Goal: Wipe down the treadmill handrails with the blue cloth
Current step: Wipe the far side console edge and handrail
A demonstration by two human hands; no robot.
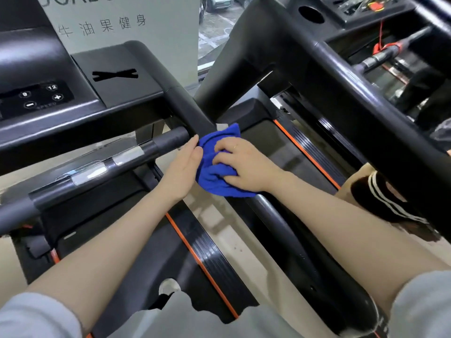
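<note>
The blue cloth (216,167) is bunched around the black side handrail (288,230), near where that rail meets the console. My right hand (244,164) lies on top of the cloth with its fingers curled into the folds, gripping it. A ring shows on one finger. My left hand (184,167) sits at the cloth's left edge, fingers straight and together, touching the cloth and the rail. The part of the rail beneath the cloth is hidden.
The console (48,98) with speed buttons is at the upper left, and a grey front crossbar (156,147) with metal sensor plates runs below it. A second treadmill's thick black rail (366,98) crosses the right side. Orange-edged deck strips (202,259) lie below.
</note>
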